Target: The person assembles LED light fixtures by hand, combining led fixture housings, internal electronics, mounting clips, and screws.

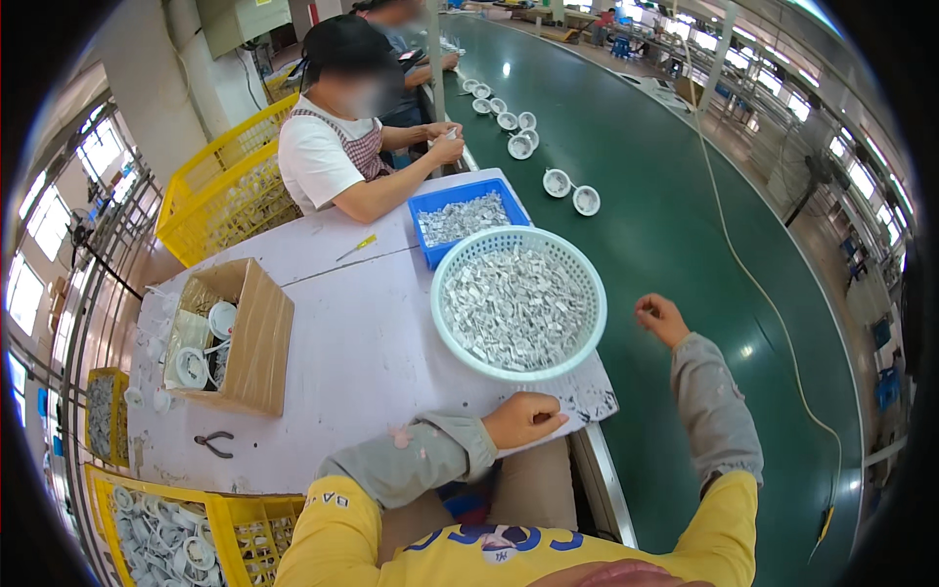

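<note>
My left hand [523,420] is closed at the table's front edge, just below the round pale basket [593,333]. Its fingers are curled, and whatever they hold, if anything, is hidden. Over the green conveyor belt, to the right of the basket, my right hand [662,319] has its fingers curled in, with nothing visible in them. Small white and grey pieces [518,308] fill the basket. Behind it, a blue tray [430,256] holds similar small pieces. Grey sleeve covers are on both my forearms.
A cardboard box [259,342] with round white parts stands left, near pliers [213,445] and a yellow screwdriver [358,247]. A co-worker [337,147] sits beyond the tray. Round white fixtures [558,183] lie along the green belt [646,235]. A yellow crate [230,519] sits lower left.
</note>
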Demonstrator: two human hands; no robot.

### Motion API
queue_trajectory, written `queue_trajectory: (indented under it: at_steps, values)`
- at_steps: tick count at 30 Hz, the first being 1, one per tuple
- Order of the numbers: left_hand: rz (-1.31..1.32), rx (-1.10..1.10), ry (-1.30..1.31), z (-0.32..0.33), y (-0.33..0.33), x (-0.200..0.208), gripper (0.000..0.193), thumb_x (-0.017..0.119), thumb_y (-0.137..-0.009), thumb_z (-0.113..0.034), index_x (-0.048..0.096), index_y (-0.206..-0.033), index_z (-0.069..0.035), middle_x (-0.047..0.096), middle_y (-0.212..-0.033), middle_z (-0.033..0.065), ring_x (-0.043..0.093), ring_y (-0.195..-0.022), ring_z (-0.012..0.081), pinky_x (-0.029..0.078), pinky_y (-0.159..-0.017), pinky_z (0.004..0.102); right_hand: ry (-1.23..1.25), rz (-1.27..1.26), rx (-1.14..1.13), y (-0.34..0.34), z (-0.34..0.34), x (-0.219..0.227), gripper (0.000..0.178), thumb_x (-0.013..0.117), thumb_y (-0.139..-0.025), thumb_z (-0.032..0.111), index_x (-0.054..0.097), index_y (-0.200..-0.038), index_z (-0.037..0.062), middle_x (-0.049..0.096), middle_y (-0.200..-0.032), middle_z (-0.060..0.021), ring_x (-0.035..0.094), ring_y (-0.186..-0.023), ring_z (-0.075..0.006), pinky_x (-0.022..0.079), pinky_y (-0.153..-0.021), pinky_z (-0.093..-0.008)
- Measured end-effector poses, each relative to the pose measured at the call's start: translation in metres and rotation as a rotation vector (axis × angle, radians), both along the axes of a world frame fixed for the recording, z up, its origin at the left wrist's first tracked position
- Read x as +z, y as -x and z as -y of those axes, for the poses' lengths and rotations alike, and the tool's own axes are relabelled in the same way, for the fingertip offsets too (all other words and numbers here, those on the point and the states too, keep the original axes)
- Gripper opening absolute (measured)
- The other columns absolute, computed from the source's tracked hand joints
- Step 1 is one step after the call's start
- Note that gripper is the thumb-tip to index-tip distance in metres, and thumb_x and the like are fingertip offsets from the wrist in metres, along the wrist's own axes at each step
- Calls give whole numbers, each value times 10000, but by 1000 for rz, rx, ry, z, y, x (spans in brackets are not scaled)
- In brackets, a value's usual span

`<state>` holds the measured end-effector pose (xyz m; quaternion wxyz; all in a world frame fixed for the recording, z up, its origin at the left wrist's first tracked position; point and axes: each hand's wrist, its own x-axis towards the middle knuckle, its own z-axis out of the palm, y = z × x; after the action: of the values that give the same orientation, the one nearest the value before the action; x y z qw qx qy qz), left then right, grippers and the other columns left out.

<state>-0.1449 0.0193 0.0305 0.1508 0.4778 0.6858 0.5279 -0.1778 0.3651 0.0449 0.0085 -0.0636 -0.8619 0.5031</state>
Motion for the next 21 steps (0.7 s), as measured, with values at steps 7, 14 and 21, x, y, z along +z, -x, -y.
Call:
queue_trajectory:
  at_steps: [7,14,21]
  values:
    - [378,139,16,9,19,-5,187,588,-824,-147,553,-927,4,545,-819,11,493,-763,74,432,-686,236,-428,-454,-206,179,-29,-33,523,675,-648,105,466,-1126,71,456,-1120,-136,476,-1037,-260,439,-834,-329]
    - [304,94,86,7,19,0,242,562,-839,-187,540,-1002,-11,559,-846,76,519,-769,148,431,-690,261,-801,-377,-308,267,3,-38,800,753,-589,253,350,-1272,150,308,-1302,-160,309,-1191,-359,297,-988,-415]
    - [134,85,85,5,27,13,293,546,-835,-189,509,-1060,-6,544,-802,87,472,-607,151,413,-569,283,-714,-144,-297,306,-19,-52,805,765,-548,282,378,-1245,173,402,-1225,-180,448,-1078,-365,388,-912,-402]
